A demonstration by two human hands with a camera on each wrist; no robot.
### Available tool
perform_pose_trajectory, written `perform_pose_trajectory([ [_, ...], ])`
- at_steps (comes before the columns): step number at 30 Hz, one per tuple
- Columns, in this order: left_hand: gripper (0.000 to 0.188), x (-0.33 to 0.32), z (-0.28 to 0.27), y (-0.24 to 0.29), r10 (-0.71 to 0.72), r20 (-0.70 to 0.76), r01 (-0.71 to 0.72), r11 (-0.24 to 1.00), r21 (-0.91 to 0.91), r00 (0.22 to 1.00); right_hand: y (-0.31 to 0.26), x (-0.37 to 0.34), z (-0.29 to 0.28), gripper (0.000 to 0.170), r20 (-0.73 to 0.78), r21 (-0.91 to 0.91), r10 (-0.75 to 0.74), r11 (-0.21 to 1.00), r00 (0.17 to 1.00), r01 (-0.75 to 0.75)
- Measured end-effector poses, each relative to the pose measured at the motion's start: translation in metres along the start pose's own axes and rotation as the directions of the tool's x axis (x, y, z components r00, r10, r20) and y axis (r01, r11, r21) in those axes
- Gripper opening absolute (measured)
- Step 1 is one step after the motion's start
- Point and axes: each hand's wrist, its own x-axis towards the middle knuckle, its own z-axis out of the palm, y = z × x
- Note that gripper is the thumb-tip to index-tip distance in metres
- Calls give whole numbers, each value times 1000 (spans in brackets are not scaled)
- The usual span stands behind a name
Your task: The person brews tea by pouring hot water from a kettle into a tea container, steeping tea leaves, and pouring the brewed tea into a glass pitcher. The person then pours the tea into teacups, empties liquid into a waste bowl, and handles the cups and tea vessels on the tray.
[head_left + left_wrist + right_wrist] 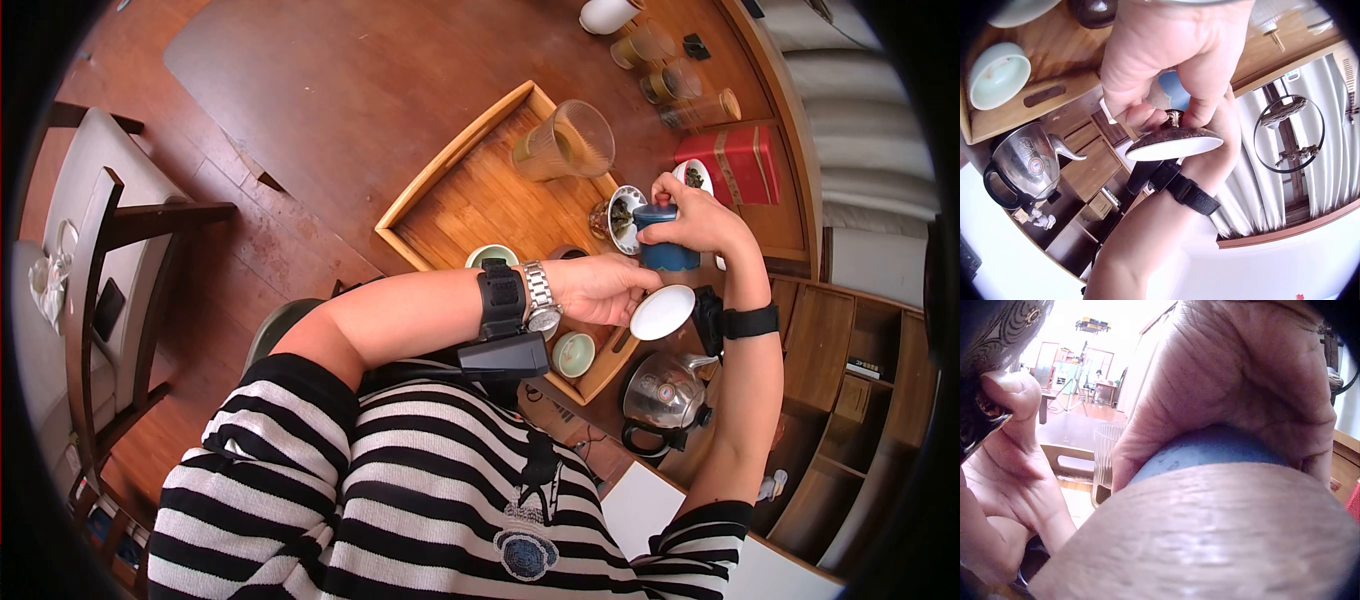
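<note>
Left hand (605, 290): fingers pinch knob of round lid (663, 312). Lid tilted, white underside facing wearer, knob side toward palm; in head view, broad axis runs left to right, rising slightly at right.

Right hand (700, 222): fingers curled round blue jar (672, 256). Jar's long axis runs away from wearer, one end near patterned bowl (622, 222) with leaves; upright or tilted, cannot tell. Lid nearer wearer than jar.

Outward: wooden tray (470, 200) on counter (320, 100), glass pitcher (563, 145) at its far side; kettle (665, 390) near lid.

Cushioned chair (165, 219), pale curtains (850, 122).
</note>
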Motion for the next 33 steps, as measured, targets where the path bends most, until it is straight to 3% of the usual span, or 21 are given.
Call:
perform_pose_trajectory([
  [22,20,5,-6,7,24,48,-22,999,-41,999,-15,8,-13,59,23,-30,62,998,998,-62],
  [33,21,5,-5,5,8,32,-7,999,-41,999,-4,9,-8,60,16,0,15,1000,1000,-15],
])
